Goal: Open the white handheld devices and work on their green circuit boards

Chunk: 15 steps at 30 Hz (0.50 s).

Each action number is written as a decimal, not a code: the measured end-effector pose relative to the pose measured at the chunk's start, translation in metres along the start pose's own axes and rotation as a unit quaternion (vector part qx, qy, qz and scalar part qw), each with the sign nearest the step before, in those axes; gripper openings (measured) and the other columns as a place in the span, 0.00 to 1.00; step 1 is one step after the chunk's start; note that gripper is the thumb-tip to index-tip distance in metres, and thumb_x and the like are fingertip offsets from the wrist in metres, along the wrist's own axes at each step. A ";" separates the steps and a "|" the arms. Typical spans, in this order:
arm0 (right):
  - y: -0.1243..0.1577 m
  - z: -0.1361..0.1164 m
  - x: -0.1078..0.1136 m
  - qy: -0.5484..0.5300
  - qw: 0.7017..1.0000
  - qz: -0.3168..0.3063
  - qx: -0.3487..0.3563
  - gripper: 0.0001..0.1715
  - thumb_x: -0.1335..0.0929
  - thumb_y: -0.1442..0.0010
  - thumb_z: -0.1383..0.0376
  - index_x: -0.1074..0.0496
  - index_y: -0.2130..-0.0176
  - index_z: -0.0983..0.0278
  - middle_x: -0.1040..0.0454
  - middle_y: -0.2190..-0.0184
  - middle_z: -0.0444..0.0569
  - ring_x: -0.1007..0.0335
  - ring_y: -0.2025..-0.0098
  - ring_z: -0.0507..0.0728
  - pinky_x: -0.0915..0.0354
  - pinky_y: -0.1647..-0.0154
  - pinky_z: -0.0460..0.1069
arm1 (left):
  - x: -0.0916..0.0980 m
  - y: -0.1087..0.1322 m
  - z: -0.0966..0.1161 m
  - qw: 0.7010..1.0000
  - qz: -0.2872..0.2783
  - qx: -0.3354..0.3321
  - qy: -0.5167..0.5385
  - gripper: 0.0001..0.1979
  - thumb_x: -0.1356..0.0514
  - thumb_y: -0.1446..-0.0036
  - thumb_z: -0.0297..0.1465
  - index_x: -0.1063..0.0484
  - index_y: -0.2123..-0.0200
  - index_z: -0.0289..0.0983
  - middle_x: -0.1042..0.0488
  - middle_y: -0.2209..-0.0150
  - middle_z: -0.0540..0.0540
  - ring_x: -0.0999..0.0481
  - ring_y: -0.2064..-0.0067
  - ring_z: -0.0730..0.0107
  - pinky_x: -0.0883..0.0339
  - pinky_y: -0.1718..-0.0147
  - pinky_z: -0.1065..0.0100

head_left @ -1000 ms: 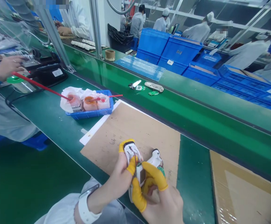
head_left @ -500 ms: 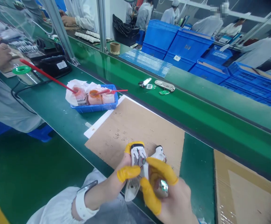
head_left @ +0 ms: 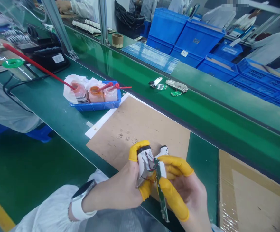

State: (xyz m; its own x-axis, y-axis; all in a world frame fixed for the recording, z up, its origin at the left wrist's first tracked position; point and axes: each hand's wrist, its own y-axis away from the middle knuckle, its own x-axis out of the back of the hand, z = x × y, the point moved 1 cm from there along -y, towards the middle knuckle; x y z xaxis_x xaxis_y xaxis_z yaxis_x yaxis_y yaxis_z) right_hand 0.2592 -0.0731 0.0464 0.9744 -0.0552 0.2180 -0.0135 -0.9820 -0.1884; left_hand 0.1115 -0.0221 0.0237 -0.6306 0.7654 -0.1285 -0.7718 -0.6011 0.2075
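Observation:
My left hand [head_left: 120, 190], in yellow finger cots, is closed around a white plastic housing [head_left: 143, 166] with a black end. Thin wires, some red, run from the housing toward a narrow green circuit board [head_left: 162, 196]. Thumb and fingers of my right hand [head_left: 185, 187], also in yellow cots, pinch this board, which is turned edge-on with a white part on its far side. Just behind the hands, a second white housing [head_left: 163, 150] with a black tip lies on a brown cardboard sheet [head_left: 149, 119], partly hidden by my right fingers.
A blue tray [head_left: 94, 105] holds several jars with red-handled tools. On the green belt [head_left: 135, 72] lie opened device parts [head_left: 176, 86] and small boards. A solder spool [head_left: 21, 69] stands left, near another person's hand. Right is a cardboard box [head_left: 256, 193]; blue crates [head_left: 198, 35] are stacked behind.
My right hand has turned the circuit board edge-on beside the housing. The left hand has tilted the housing and its thumb has moved underneath. Parts on the belt have shifted right.

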 end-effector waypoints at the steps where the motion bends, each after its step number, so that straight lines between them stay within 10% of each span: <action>1: 0.003 0.000 -0.001 0.021 1.000 0.023 0.002 0.18 0.33 0.38 0.65 0.35 0.48 0.54 0.26 0.72 0.42 0.29 0.76 0.50 0.29 0.77 0.41 | 0.001 0.001 0.000 1.000 0.008 -0.015 0.010 0.24 0.44 0.45 0.23 0.41 0.45 0.42 0.33 0.50 0.40 0.32 0.48 0.57 0.38 0.46 0.53; 9: 0.030 0.018 -0.014 0.185 0.974 0.089 0.094 0.34 0.28 0.46 0.59 0.37 0.42 0.56 0.22 0.65 0.50 0.25 0.73 0.59 0.25 0.77 0.50 | -0.004 0.009 0.004 0.984 0.043 -0.061 0.163 0.15 0.52 0.35 0.37 0.38 0.47 0.43 0.36 0.45 0.40 0.37 0.42 0.55 0.48 0.41 0.45; 15: 0.024 0.003 -0.023 0.317 0.933 0.141 0.096 0.24 0.33 0.40 0.64 0.34 0.44 0.59 0.23 0.60 0.50 0.23 0.68 0.57 0.26 0.77 0.45 | -0.017 0.002 -0.011 0.927 -0.003 -0.167 0.335 0.20 0.46 0.39 0.43 0.39 0.43 0.49 0.32 0.46 0.44 0.31 0.45 0.55 0.38 0.44 0.49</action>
State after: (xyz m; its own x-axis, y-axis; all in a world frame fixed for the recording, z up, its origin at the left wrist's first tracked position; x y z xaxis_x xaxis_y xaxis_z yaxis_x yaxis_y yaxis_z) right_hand 0.2366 -0.0954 0.0341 0.6087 -0.4627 0.6444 -0.1496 -0.8647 -0.4796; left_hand 0.1203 -0.0388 0.0154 -0.4485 0.5221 -0.7255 -0.6877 -0.7200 -0.0930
